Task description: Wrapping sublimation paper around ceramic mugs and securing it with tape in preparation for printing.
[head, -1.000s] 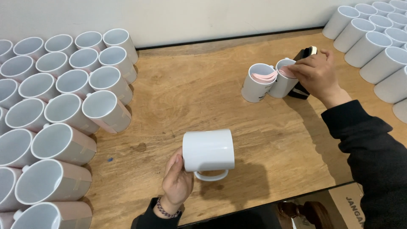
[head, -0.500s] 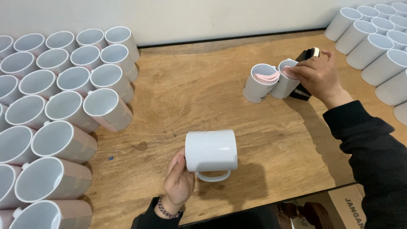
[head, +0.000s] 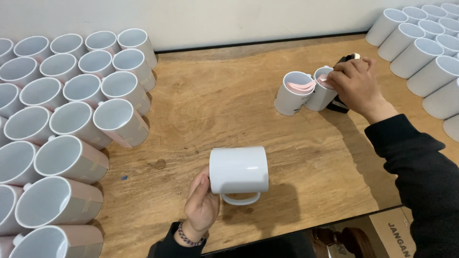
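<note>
My left hand point(head: 201, 203) grips a plain white mug point(head: 238, 170) by its open end, holding it on its side above the near part of the wooden table point(head: 229, 95), handle toward me. My right hand point(head: 356, 86) reaches into a white mug point(head: 319, 95) standing farther back on the right, fingertips at its rim where pink strips show. Beside it stands a second white mug point(head: 292, 95) holding pink strips point(head: 301, 86). A small black object point(head: 340, 102) stands just behind my right hand, mostly hidden.
Several white mugs wrapped in beige paper point(head: 71, 157) lie stacked on their sides along the left, mouths facing me. More white mugs point(head: 425, 43) are piled at the back right. A cardboard box point(head: 392, 234) sits below the table's front edge.
My left hand has shifted the sideways mug slightly right and nearer to me. My right hand stays at the standing mugs, fingers working at the rim.
</note>
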